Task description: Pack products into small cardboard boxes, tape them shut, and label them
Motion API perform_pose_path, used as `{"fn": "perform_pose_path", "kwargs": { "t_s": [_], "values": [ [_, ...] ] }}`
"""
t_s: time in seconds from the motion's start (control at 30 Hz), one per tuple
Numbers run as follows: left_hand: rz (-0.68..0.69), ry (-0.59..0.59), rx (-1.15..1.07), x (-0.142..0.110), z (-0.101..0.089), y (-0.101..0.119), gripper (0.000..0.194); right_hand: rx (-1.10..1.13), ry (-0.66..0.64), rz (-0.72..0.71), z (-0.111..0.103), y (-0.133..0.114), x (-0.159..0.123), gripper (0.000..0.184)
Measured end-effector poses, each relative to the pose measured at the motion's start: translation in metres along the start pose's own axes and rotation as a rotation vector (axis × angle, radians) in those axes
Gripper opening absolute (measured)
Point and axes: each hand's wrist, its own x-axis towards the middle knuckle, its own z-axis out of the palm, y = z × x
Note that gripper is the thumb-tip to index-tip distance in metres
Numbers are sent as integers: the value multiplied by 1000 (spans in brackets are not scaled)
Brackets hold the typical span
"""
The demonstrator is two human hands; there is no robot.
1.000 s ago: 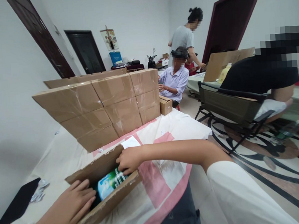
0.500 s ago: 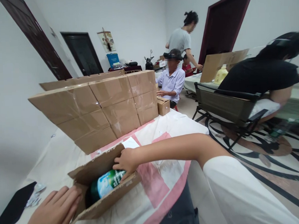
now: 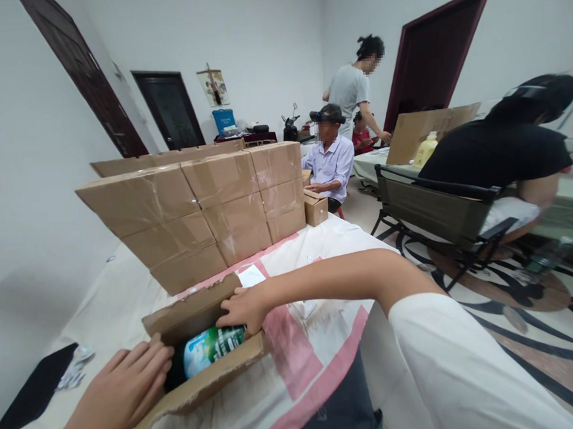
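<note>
An open cardboard box [image 3: 219, 388] lies in front of me with its long flaps raised. Inside it, on its side, is a dark bottle [image 3: 211, 349] with a blue, white and green label; both bottle ends are hidden. My left hand [image 3: 125, 389] lies with outstretched fingers against the box's left end. At the right end, my right hand [image 3: 246, 309] reaches over the edge, fingers spread and bent down into the box close to the bottle. Whether those fingertips touch the bottle, I cannot tell.
Beyond the box stands a stacked wall of taped cartons [image 3: 228, 208], with a small carton [image 3: 315, 208] at its right. A black flat object [image 3: 34, 394] lies at left. Several people are nearby, one in a folding chair [image 3: 440, 206] at right.
The view has shifted slightly, so the scene sits lower and further right. My left hand has come a little further over the box's left end. My right hand stays at the right end.
</note>
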Motion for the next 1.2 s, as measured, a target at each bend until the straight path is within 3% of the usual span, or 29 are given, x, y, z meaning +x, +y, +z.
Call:
{"fn": "perform_pose_path", "kwargs": {
  "t_s": [0.17,0.37,0.5,0.7,0.8,0.9,0.97,1.03,1.13,1.2],
  "values": [
    [-42,-76,-40,1,3,-6,32,105,139,-28,0,3,-7,61],
    [-54,72,-104,0,10,0,29,392,435,-51,20,8,-14,49],
    [-99,79,-164,-1,15,5,27,501,633,-75,28,14,-14,49],
    [-210,49,-224,2,10,12,31,560,725,-32,45,10,-11,57],
    [-185,35,-232,1,13,11,37,509,889,8,55,3,-18,44],
    [-183,4,-259,-6,20,7,40,528,1103,136,71,-9,-36,29],
    [-232,18,-285,-11,27,5,41,611,1212,189,87,-19,-47,39],
    [-294,75,-305,-13,34,5,40,720,1221,118,106,-32,-52,58],
    [-447,234,-293,-10,48,8,45,871,1206,48,125,-50,-43,94],
    [-612,335,-361,-5,58,11,59,1009,1294,138,125,-61,-29,102]
  ]
}}
